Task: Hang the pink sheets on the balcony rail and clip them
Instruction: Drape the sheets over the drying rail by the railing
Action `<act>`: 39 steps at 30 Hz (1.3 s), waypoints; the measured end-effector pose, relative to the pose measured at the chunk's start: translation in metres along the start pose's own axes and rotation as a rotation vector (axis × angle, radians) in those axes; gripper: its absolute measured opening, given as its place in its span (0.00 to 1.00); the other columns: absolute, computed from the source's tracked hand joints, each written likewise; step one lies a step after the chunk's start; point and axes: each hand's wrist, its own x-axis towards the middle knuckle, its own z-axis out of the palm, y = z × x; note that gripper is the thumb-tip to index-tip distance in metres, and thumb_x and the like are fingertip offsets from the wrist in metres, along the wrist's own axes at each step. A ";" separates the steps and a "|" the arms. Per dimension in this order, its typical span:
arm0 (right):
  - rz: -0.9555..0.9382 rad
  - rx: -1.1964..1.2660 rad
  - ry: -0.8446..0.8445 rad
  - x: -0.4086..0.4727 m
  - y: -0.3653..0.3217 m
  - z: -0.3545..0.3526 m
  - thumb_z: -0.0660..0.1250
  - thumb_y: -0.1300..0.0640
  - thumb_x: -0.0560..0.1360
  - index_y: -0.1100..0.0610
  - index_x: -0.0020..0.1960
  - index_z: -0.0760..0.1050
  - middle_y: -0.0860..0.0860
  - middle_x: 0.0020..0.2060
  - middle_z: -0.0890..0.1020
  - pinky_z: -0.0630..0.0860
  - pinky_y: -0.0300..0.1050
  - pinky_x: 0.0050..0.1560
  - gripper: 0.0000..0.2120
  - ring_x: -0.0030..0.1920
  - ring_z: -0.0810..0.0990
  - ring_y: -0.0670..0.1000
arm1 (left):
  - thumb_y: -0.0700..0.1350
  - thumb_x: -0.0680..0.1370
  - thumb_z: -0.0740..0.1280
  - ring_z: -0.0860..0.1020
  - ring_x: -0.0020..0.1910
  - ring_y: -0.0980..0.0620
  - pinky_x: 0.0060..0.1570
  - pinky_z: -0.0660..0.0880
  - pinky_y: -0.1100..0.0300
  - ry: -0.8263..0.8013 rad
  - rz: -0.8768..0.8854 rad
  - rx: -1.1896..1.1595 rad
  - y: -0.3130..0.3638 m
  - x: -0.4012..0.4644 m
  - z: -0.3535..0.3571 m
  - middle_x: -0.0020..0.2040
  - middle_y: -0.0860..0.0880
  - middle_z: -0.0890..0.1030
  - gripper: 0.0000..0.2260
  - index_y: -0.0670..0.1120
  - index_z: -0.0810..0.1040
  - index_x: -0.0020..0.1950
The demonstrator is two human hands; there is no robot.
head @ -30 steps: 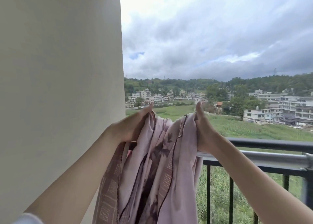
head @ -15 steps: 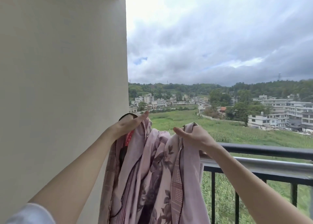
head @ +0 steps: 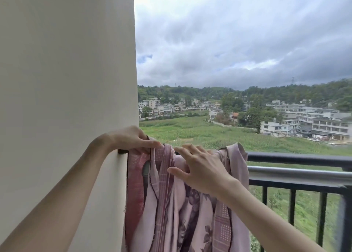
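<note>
- Head view: a pale wall (head: 62, 80) fills the left side and ends in a vertical edge; the balcony rail (head: 297, 158) starts at that edge and runs off to the right.
- The dark top bar of the rail is bare right of the cloth, with a silver bar (head: 297, 172) just below it and black upright bars (head: 291, 210) under that; beyond lie a green field, white buildings and a cloudy sky.
- The pink sheets (head: 182, 213) hang bunched over the rail in the corner against the wall, in long folds that run down out of the picture; their right edge stops where the bare rail begins.
- A small dark bracket (head: 122, 151) shows at the wall edge, just beside the leftmost fold.
- The left hand (head: 131, 139) sits on top of the sheets at the wall end, knuckles up, fingers curled down over the fabric and gripping its top edge.
- The right hand (head: 202, 168) lies near the left one, on the middle of the bunch, fingers spread and nearly straight, fingertips on the cloth at the rail top, thumb out to the left against a fold; it grips nothing.
- A narrow stretch of fabric lies between the two hands.
</note>
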 end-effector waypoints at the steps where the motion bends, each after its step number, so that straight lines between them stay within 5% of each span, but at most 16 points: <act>1: -0.011 -0.025 -0.009 0.005 -0.006 0.007 0.51 0.33 0.74 0.47 0.74 0.54 0.49 0.69 0.68 0.66 0.52 0.61 0.33 0.67 0.67 0.52 | 0.66 0.61 0.68 0.82 0.39 0.54 0.48 0.79 0.58 0.072 0.036 0.046 -0.009 0.002 -0.001 0.43 0.49 0.85 0.25 0.45 0.84 0.40; 5: 0.009 -0.102 -0.004 0.016 -0.014 0.020 0.50 0.32 0.74 0.47 0.75 0.53 0.49 0.65 0.73 0.67 0.52 0.61 0.34 0.65 0.71 0.53 | 0.72 0.60 0.67 0.81 0.43 0.53 0.48 0.77 0.53 0.320 0.198 -0.039 -0.035 0.003 0.028 0.40 0.55 0.84 0.26 0.52 0.83 0.43; 9: 0.010 -0.112 0.100 0.012 -0.012 0.027 0.48 0.33 0.75 0.48 0.71 0.62 0.48 0.61 0.77 0.68 0.48 0.58 0.30 0.61 0.74 0.51 | 0.54 0.76 0.63 0.79 0.43 0.64 0.45 0.74 0.67 0.035 0.286 -0.600 -0.035 0.006 0.067 0.40 0.61 0.82 0.06 0.54 0.77 0.48; 12: 0.068 -0.114 0.201 0.011 -0.014 0.032 0.46 0.36 0.72 0.50 0.66 0.69 0.48 0.55 0.82 0.71 0.49 0.55 0.31 0.55 0.79 0.52 | 0.54 0.75 0.66 0.80 0.54 0.53 0.54 0.75 0.58 0.086 0.272 -0.738 -0.045 0.018 0.089 0.53 0.51 0.82 0.14 0.51 0.79 0.57; 16: 0.079 -0.121 0.225 0.009 -0.014 0.037 0.49 0.37 0.74 0.47 0.70 0.65 0.48 0.55 0.82 0.73 0.49 0.52 0.29 0.52 0.81 0.52 | 0.53 0.76 0.63 0.82 0.45 0.47 0.45 0.78 0.57 -0.055 0.158 -0.880 -0.053 0.024 0.090 0.49 0.42 0.83 0.16 0.44 0.81 0.54; 18: 0.070 -0.145 0.220 0.009 -0.012 0.038 0.49 0.38 0.74 0.45 0.69 0.66 0.48 0.53 0.82 0.74 0.49 0.50 0.27 0.50 0.81 0.52 | 0.54 0.75 0.65 0.81 0.37 0.52 0.38 0.75 0.58 0.098 0.124 -0.774 -0.046 0.025 0.087 0.38 0.48 0.84 0.14 0.45 0.84 0.43; 20: 0.076 -0.171 0.231 0.009 -0.011 0.038 0.51 0.38 0.74 0.46 0.65 0.71 0.48 0.47 0.84 0.75 0.49 0.46 0.25 0.44 0.82 0.53 | 0.55 0.72 0.69 0.76 0.29 0.56 0.33 0.71 0.59 0.504 0.154 -0.437 -0.046 0.028 0.089 0.29 0.55 0.79 0.14 0.47 0.79 0.33; 23: 0.082 -0.204 0.263 0.009 -0.012 0.041 0.53 0.39 0.74 0.48 0.63 0.74 0.47 0.44 0.84 0.76 0.47 0.44 0.23 0.41 0.82 0.52 | 0.54 0.72 0.69 0.74 0.39 0.54 0.41 0.71 0.66 0.899 0.332 -0.077 -0.045 0.020 0.091 0.40 0.58 0.75 0.11 0.48 0.72 0.40; 25: 0.094 -0.213 0.287 0.009 -0.013 0.043 0.54 0.39 0.74 0.49 0.60 0.75 0.46 0.43 0.84 0.76 0.47 0.44 0.23 0.40 0.82 0.52 | 0.54 0.73 0.65 0.71 0.52 0.59 0.54 0.65 0.73 0.817 0.498 -0.092 -0.048 0.018 0.092 0.50 0.63 0.72 0.09 0.51 0.75 0.49; 27: 0.135 -0.202 0.308 0.008 -0.015 0.043 0.54 0.38 0.73 0.50 0.57 0.77 0.46 0.42 0.84 0.75 0.48 0.46 0.22 0.41 0.82 0.51 | 0.54 0.74 0.64 0.70 0.60 0.61 0.61 0.64 0.70 0.565 0.542 -0.273 -0.050 0.018 0.096 0.58 0.62 0.74 0.13 0.51 0.78 0.54; 29: 0.183 -0.192 0.331 0.005 -0.015 0.044 0.55 0.38 0.73 0.51 0.53 0.78 0.47 0.41 0.84 0.74 0.48 0.48 0.23 0.42 0.82 0.52 | 0.51 0.75 0.66 0.76 0.58 0.58 0.56 0.72 0.66 0.347 0.471 -0.549 -0.052 0.014 0.101 0.57 0.54 0.80 0.13 0.48 0.80 0.56; 32: 0.222 -0.204 0.369 -0.003 -0.010 0.046 0.55 0.37 0.73 0.53 0.55 0.79 0.48 0.43 0.84 0.68 0.50 0.53 0.25 0.45 0.82 0.53 | 0.50 0.72 0.69 0.80 0.51 0.51 0.46 0.77 0.63 0.236 0.374 -0.843 -0.062 0.015 0.106 0.53 0.47 0.82 0.14 0.46 0.80 0.55; 39: 0.195 -0.273 0.291 -0.022 0.011 0.041 0.51 0.39 0.76 0.54 0.62 0.75 0.50 0.53 0.81 0.59 0.54 0.66 0.26 0.54 0.79 0.55 | 0.56 0.69 0.68 0.82 0.49 0.51 0.44 0.79 0.63 0.004 0.224 -0.881 -0.057 0.021 0.096 0.51 0.48 0.84 0.17 0.50 0.82 0.54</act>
